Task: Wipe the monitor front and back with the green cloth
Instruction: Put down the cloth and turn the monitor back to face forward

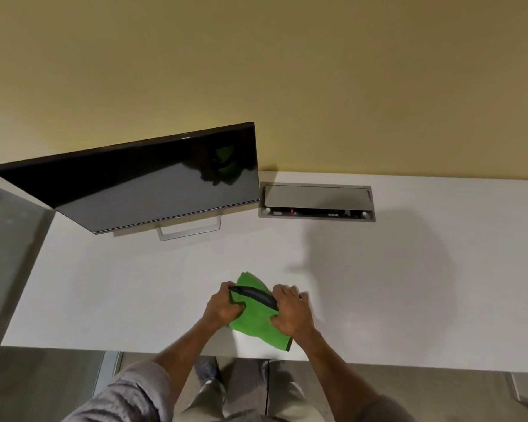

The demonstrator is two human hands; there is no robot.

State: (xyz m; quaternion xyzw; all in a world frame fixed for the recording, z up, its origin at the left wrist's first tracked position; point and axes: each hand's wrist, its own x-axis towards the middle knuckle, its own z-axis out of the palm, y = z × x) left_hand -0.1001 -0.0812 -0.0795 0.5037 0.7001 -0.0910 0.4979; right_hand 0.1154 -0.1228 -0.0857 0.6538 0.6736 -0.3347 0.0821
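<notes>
Right now we grip the green cloth [250, 324] with both hands, left hand [223, 309] and right hand [290, 312]; the monitor [147, 184] stands ahead-left, nearer our left.

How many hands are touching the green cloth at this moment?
2. The left hand has its grip on the green cloth's left side; the right hand holds its right side, over the white desk near the front edge.

Left hand [223, 306], right hand [290, 312] fisted (knuckles up), forearms converging.
</notes>
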